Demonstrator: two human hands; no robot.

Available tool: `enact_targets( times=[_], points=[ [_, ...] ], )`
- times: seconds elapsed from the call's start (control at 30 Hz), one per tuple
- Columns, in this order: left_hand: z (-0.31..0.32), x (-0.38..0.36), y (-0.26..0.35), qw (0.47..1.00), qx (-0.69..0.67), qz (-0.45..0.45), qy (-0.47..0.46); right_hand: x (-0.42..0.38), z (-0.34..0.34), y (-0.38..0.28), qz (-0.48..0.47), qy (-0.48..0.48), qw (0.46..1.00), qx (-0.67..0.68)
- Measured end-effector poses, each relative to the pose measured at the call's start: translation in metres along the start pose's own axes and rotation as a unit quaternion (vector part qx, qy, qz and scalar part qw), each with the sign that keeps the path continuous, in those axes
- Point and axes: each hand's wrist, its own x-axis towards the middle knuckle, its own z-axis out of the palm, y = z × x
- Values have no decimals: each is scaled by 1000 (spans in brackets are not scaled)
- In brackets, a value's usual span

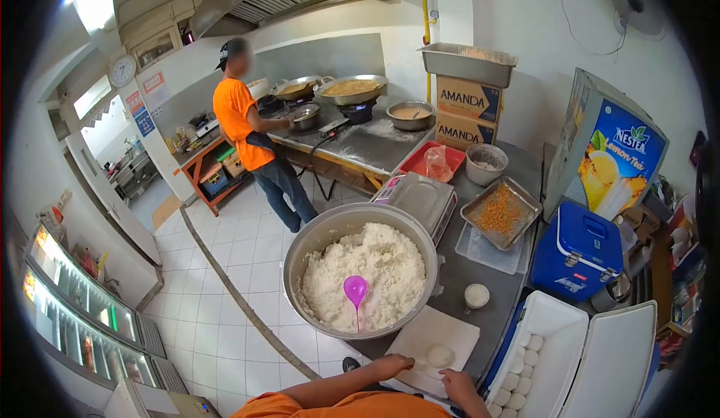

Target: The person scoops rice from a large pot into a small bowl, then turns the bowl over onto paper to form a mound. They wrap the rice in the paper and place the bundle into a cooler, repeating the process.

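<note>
In the head view, a sheet of white wrapping paper (pixel 409 343) lies on a stack at the table's near edge. A small round mound of rice (pixel 439 355) rests on it. My left hand (pixel 394 365) is closed at the paper's left edge, and my right hand (pixel 459 385) pinches near its lower right edge. Just beyond stands a large metal pot (pixel 296 298) heaped with white rice (pixel 375 260). A purple spoon (pixel 355 289) sticks in the rice. Right of the pot is a small white cup (pixel 476 296) with whitish contents.
An open white cooler (pixel 555 328) at right holds several round white bundles (pixel 525 362). Beyond are a tray of orange shreds (pixel 501 212), a scale (pixel 420 200) and a blue cooler (pixel 577 251). A person in orange (pixel 244 118) stands by the woks (pixel 352 92).
</note>
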Motion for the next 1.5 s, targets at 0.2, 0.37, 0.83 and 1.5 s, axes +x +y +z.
enact_targets(
  times=[0.2, 0.37, 0.83, 1.5],
  points=[
    [8, -5, 2, 991, -70, 52, 100, 1, -3, 3, 0, 44, 997, 66],
    [-9, -12, 24, 999, -7, -39, 37, 1, -16, 3, -9, -10, 997, 79],
    [50, 17, 49, 961, 203, 135, 128, 24, 6, 6, 238, 210, 915, 251],
    [49, 32, 62, 971, 186, 42, 143, 167, -76, 52, 2, -305, 926, -220]
  ],
)
